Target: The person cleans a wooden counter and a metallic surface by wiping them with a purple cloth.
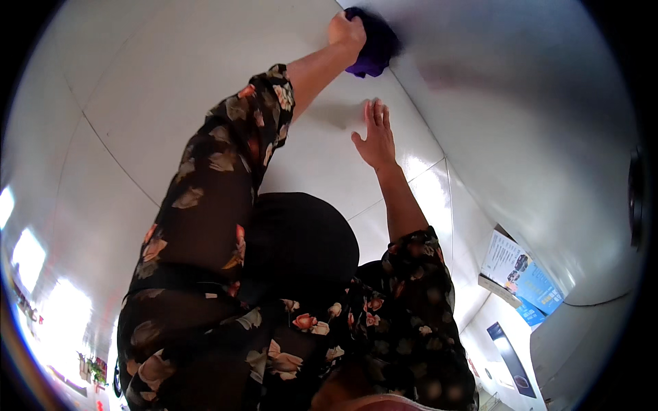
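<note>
My left hand [348, 32] is closed on a dark purple cloth [372, 49], which lies bunched along the seam between a pale, smooth panelled surface [318, 149] and a glossy grey surface [514, 118]. Nearer to my body, my right hand [378, 136] is empty, with its back in view, fingers extended and thumb apart. Its fingertips are at or just above the pale surface; contact cannot be told. Both forearms are bare below the rolled-up sleeves of a black floral top [303, 339]. A rounded, black-clothed shape [303, 241] fills the space between the arms.
Printed leaflets [522, 277] in white and blue are at the lower right, near a thin dark cable [596, 304]. A dark long panel [511, 359] stands beyond them. Bright openings [61, 318] and a green plant [96, 369] show at the lower left.
</note>
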Demonstrator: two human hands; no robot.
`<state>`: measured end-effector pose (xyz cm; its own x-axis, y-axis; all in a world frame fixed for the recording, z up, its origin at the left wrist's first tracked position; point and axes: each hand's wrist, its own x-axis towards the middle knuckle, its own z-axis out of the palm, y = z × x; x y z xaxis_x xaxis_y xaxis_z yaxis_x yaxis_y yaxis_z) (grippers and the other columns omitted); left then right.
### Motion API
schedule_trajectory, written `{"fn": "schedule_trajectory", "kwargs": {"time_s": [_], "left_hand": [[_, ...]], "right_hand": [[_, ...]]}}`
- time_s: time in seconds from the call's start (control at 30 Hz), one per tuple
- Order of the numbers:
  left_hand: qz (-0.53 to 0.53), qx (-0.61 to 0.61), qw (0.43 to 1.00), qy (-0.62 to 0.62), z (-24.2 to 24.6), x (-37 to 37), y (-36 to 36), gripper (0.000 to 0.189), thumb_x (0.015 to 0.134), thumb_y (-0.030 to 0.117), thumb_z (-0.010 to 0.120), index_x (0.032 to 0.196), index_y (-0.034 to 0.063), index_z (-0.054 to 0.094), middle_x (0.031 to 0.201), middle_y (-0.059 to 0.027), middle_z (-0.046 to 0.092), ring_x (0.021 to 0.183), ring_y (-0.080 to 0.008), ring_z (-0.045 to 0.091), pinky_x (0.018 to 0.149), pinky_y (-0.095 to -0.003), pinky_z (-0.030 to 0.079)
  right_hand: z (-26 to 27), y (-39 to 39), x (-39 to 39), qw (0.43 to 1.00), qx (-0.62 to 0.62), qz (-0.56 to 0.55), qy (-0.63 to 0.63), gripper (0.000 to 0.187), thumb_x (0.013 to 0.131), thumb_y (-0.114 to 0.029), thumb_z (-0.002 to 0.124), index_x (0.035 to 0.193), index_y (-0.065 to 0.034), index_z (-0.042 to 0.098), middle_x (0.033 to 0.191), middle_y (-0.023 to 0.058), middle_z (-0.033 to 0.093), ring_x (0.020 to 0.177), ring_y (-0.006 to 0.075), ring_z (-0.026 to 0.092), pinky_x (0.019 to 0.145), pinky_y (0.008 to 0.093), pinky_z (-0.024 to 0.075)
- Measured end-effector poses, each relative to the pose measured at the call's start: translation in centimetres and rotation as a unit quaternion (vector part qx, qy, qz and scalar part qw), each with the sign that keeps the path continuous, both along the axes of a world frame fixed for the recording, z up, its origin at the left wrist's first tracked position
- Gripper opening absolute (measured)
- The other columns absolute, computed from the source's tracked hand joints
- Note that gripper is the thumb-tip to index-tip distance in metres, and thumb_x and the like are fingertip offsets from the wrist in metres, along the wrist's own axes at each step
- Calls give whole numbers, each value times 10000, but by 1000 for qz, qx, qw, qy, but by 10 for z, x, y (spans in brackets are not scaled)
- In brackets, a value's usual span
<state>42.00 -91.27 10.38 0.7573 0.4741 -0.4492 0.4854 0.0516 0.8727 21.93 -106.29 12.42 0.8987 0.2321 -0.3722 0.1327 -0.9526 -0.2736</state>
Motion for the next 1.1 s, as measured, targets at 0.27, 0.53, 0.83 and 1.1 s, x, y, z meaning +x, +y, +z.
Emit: {"fn": "schedule_trajectory", "kwargs": {"time_s": [0.27, 0.53, 0.83, 1.1], "left_hand": [[-270, 3, 962, -48, 19, -41, -25, 354, 850, 245, 589, 1099, 4, 662, 1062, -246, 663, 1021, -416, 620, 913, -450, 489], [-257, 107, 959, -52, 6, -26, -11, 312, 877, 274, 572, 1030, 19, 668, 984, -240, 665, 954, -428, 618, 849, -478, 491], [-170, 88, 981, -20, 25, -15, 15, 318, 864, 282, 565, 966, 1, 677, 939, -230, 679, 884, -422, 647, 807, -475, 518], [-258, 93, 961, -39, 17, -20, 12, 335, 846, 297, 569, 938, 4, 702, 927, -234, 683, 903, -406, 651, 830, -463, 515]], "right_hand": [[6, 4, 7, 998, -30, 19, 48, 871, 833, -280, 652, 1533, -104, 165, 1598, 150, 140, 1458, 387, 144, 1143, 444, 278], [9, 9, 6, 999, -13, -4, 52, 877, 846, -280, 642, 1536, -86, 136, 1600, 171, 105, 1466, 392, 106, 1186, 423, 201], [12, 13, 7, 998, -19, 3, 60, 864, 824, -292, 661, 1514, -55, 199, 1575, 186, 186, 1448, 417, 147, 1158, 438, 274], [6, 14, 9, 997, -35, 11, 72, 858, 835, -316, 649, 1520, -76, 191, 1586, 176, 151, 1457, 407, 127, 1148, 439, 300]]}}
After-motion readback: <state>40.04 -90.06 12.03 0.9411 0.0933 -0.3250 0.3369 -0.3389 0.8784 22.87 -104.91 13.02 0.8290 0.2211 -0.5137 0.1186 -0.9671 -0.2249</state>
